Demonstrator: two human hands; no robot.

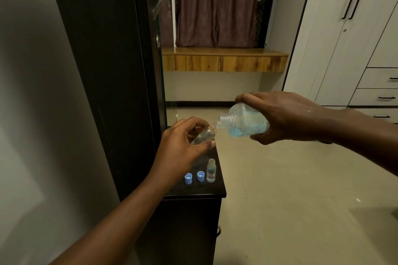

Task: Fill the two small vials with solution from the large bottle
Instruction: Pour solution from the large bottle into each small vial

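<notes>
Nearest the camera, on the dark wooden bench (206, 190), two small blue plastic caps (188, 178) lie off their vials, open side up, and just beside them to the right stands a small clear glass vial with a printed label (210, 170), upright and uncapped. Whether it already holds solution is hard to tell; it looks mostly clear, so I judge it is not yet filled or only partly.

Above the bench, the left hand (183, 146) has its grip closed around the second small clear vial (203, 134), pinched between thumb and fingers and tilted so its mouth faces right. Little or no blue shows inside it.

Farther out, the right hand (286, 116) is wrapped from above around the large clear plastic bottle of pale blue solution (243, 121), tipped almost level with its open threaded neck touching or just at the vial's mouth. The liquid pools low in the bottle's body, short of the neck.

So the pour into the held vial seems barely begun; both fills and both caps appear left to do.
</notes>
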